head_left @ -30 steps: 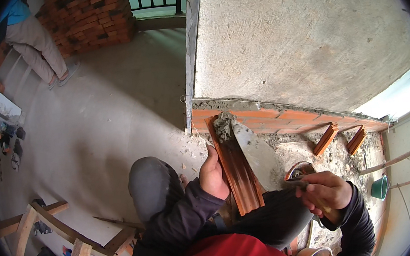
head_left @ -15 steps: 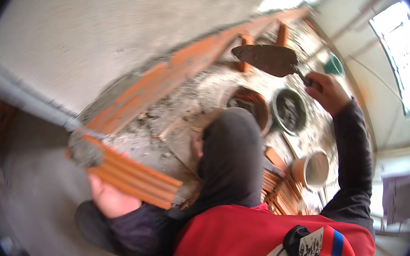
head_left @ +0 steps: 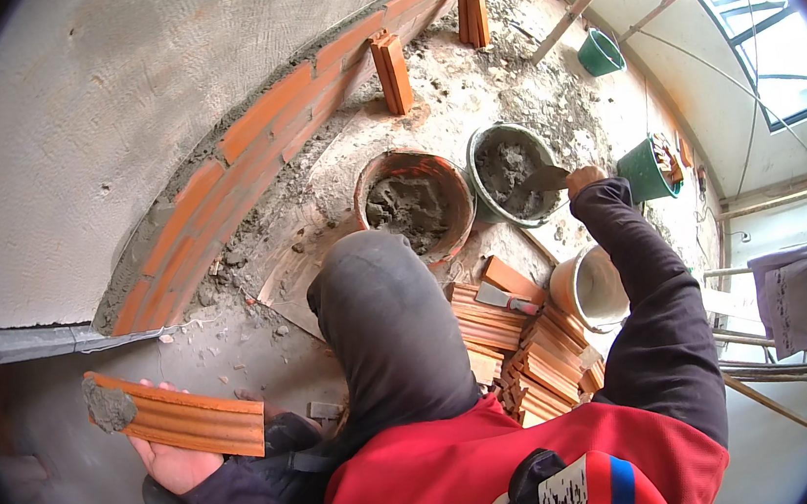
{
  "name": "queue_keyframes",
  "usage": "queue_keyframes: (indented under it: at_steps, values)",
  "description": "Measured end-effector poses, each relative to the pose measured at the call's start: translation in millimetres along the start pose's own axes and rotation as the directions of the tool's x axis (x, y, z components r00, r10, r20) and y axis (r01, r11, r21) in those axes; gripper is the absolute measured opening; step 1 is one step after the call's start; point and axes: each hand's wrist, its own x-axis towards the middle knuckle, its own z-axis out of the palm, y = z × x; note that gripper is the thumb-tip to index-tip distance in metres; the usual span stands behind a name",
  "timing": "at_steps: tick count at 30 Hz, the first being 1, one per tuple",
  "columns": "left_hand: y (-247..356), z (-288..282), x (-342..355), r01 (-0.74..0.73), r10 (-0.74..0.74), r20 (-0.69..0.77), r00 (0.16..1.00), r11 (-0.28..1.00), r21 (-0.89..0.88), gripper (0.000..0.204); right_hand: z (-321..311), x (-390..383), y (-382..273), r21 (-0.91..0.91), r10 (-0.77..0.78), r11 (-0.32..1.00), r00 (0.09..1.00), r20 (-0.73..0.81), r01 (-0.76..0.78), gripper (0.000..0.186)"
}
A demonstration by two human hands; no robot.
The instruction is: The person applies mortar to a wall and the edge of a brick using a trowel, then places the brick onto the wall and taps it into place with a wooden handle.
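My left hand (head_left: pixel 178 461) holds a ribbed orange brick (head_left: pixel 185 422) flat at the lower left, with a lump of grey mortar (head_left: pixel 108 406) on its far end. My right hand (head_left: pixel 585 178) reaches out at the right and grips a trowel (head_left: pixel 545 179), whose blade dips into the grey bucket of mortar (head_left: pixel 511 170). Beside it stands an orange bucket of mortar (head_left: pixel 415 202). My bent knee in dark trousers (head_left: pixel 386 323) sits between the two hands.
A low course of orange bricks (head_left: pixel 255 145) runs along the plastered wall (head_left: pixel 114 115). Two bricks (head_left: pixel 391 71) stand upright near it. A stack of ribbed bricks (head_left: pixel 523 357) and a pale bucket (head_left: pixel 589 287) lie by my right arm. Green buckets (head_left: pixel 646 169) stand further right.
My right hand has brought the trowel down from the air into the grey bucket. The view has swung right, and the brick in my left hand now sits lower left.
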Motion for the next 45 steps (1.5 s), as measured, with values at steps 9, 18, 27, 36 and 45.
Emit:
queue_keyframes:
  at_steps: [9,18,27,36,45]
  values:
    - [-8,-6,4,-0.031,0.03,0.015,0.999,0.999,0.02,0.052,-21,12,-10,-0.042,-0.168,0.983,0.971,0.171,0.178,0.025]
    - [-8,-4,2,-0.042,0.046,-0.08,0.996,0.998,0.056,0.054,-28,35,10,0.141,-0.224,0.972,0.922,0.314,0.188,0.03]
    - [-15,0,3,-0.005,0.005,-0.011,1.0,0.998,0.057,0.054,6,68,10,-0.181,-0.133,0.971,0.98,0.148,0.159,0.021]
    - [-15,-7,6,-0.004,0.005,-0.021,1.0,0.999,0.045,0.056,22,55,-8,0.026,-0.32,0.947,0.938,0.131,0.319,0.021]
    - [-22,10,6,0.018,-0.027,-0.169,0.985,0.998,-0.057,0.053,91,38,34,0.627,-0.317,0.766,0.931,0.179,0.141,0.035]
